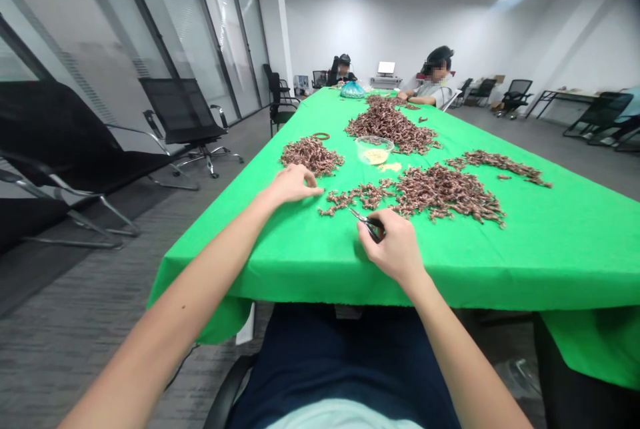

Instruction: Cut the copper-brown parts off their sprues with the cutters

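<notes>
My right hand (393, 245) rests near the table's front edge, gripping a small pair of snips (365, 223) with a metal tip pointing up and left. My left hand (293, 185) hovers with curled fingers at the near edge of a heap of small brown twiggy pieces (311, 155), and I see nothing in it. Between my hands and beyond lies a scattered strip of the same pieces (357, 195). A larger heap (443, 192) lies to the right of it. All of this sits on a bright green cloth (500, 269) covering the table.
A glass bowl (374, 149) holding pale yellow material stands mid-table, between further brown heaps (393, 129). A blue plastic bag (353, 90) lies at the far end, where two co-workers (437, 72) sit. Black mesh chairs (183, 112) stand left, before a glass wall.
</notes>
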Demonstrator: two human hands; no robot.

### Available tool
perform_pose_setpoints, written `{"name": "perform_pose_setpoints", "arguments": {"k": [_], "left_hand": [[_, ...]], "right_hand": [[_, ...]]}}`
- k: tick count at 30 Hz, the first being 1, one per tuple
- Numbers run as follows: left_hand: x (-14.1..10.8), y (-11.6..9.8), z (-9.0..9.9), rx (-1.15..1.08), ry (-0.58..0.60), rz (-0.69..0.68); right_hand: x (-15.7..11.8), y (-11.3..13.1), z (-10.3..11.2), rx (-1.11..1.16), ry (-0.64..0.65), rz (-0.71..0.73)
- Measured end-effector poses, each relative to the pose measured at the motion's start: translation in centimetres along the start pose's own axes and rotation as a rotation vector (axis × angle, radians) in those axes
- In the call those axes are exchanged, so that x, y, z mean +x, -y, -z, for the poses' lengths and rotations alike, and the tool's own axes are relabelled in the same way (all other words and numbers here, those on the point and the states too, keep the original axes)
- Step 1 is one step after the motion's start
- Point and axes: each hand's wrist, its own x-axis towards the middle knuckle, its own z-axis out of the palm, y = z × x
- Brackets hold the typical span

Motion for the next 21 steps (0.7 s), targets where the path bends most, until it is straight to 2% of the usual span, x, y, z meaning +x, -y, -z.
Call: {"name": "perform_pose_setpoints", "arguments": {"k": [6,13,18,21], "left_hand": [[-1.2,0.2,-0.2,-0.096,0.081,-0.060],[-1.2,-1.0,-1.7,-0.593,0.109,-0.178],[-1.3,-2.0,-2.3,-0.808,0.101,-0.194],[-1.4,-2.4,-2.3,-0.793,0.053,-0.235]], "right_hand": [[1.7,-0.5,0.1,-0.026,-0.155,-0.100],[7.1,-1.5,-1.2,-0.048,-0.267,0.055],[7.7,-2.0,-2.8,-0.082,-0.250,0.130],[6.8,-2.1,-3.0,-0.088,-0.196,0.168]]}}
